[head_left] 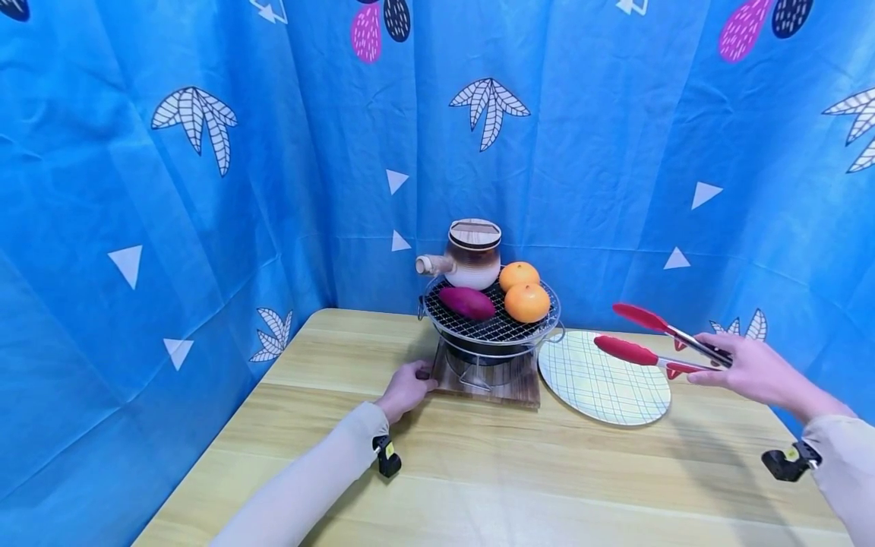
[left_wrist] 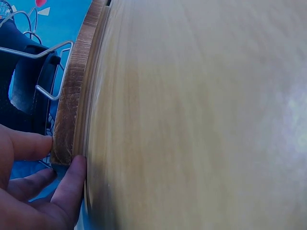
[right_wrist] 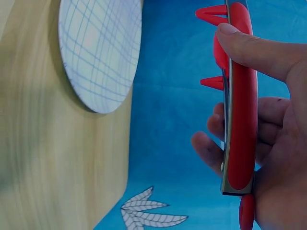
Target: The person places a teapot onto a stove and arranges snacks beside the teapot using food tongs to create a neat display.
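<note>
My left hand (head_left: 406, 391) grips the near left corner of a dark wooden board (head_left: 522, 391); in the left wrist view its thumb (left_wrist: 31, 145) and fingers lie on either side of that corner. On the board stands a small round grill (head_left: 485, 346) with a wire mesh top. It carries a purple sweet potato (head_left: 467, 302), two oranges (head_left: 527, 303) and a lidded pot (head_left: 473, 262) with a side handle. Held in my right hand (head_left: 759, 372) are red-tipped metal tongs (head_left: 625, 349), spread apart with nothing between their tips, above the plate's right side.
A pale oval plate (head_left: 601, 384) with a checked pattern lies right of the grill. The light wooden table (head_left: 478, 471) reaches to a blue patterned curtain (head_left: 588, 167) at the back and left. A wire handle (head_left: 557, 333) sticks out from the grill towards the plate.
</note>
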Available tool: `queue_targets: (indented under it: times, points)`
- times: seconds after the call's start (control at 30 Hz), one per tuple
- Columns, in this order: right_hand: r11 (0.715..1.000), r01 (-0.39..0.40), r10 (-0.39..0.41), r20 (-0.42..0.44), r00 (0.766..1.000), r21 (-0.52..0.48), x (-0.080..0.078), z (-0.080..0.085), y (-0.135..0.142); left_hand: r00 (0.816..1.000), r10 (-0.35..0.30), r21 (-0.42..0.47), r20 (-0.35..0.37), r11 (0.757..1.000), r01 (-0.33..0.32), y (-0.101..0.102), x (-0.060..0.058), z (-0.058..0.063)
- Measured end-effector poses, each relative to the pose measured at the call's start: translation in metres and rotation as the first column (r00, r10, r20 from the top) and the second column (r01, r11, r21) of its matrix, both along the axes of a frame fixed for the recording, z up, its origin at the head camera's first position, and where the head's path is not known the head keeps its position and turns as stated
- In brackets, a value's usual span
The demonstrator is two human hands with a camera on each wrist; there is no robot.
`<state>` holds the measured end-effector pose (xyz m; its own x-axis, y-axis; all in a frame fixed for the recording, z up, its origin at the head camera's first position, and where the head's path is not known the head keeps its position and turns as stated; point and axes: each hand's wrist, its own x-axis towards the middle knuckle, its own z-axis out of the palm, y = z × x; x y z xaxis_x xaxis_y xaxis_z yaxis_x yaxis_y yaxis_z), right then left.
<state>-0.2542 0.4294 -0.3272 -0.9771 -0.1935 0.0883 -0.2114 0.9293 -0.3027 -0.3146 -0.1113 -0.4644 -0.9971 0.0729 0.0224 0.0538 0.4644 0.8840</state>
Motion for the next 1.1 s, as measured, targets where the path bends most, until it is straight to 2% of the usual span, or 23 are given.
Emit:
queue_targets:
  times: [0.37, 0.77, 1.1]
  points:
    - [0.999, 0.0, 0.001, 0.022, 1.0, -0.037, 0.0, -0.02, 0.012, 1.0, -0.002, 0.007, 0.0, 1.0, 0.002, -0.001, 0.0, 0.0]
    - [0.998, -0.032, 0.028, -0.063, 0.998, -0.062, -0.005, -0.046, 0.024, 1.0, 0.014, -0.004, 0.01, 1.0, -0.014, -0.001, 0.001, -0.001]
    - [0.996, -0.009, 0.007, -0.026, 1.0, -0.086, -0.005, -0.06, 0.03, 1.0, 0.002, -0.016, 0.003, 1.0, -0.002, -0.001, 0.0, 0.0]
